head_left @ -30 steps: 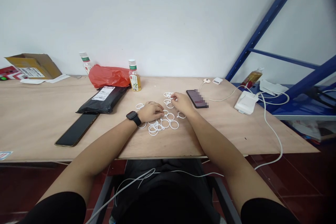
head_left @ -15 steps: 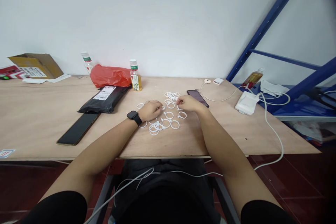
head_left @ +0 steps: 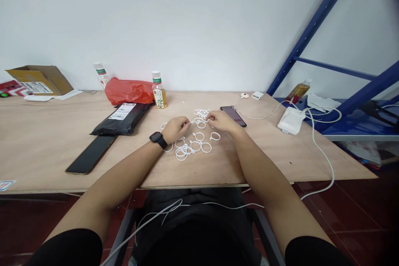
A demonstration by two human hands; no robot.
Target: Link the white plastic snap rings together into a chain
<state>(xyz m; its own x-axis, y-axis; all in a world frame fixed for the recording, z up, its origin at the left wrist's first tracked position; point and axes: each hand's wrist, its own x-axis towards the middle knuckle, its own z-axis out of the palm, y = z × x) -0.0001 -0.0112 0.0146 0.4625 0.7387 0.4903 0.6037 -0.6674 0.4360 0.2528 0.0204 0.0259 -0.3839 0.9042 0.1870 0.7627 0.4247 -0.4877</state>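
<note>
Whether the right fingers [head_left: 213, 115] grip anything is too small to tell; the red plastic bag [head_left: 129, 91] partly hides the leftmost bottle [head_left: 100, 72].

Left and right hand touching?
Apart. The head view shows a plain gap between the left hand and right hand, with white rings visible in it.

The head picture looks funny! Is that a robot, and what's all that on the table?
No, those are a person's two bare hands, the left hand and the right hand. A camera worn on the person's head looks forward and down at them. On the wooden table are white rings, two phones, a black parcel, a red plastic bag and drink bottles. Both hands are close to the rings; what they hold is too small to tell.
</note>
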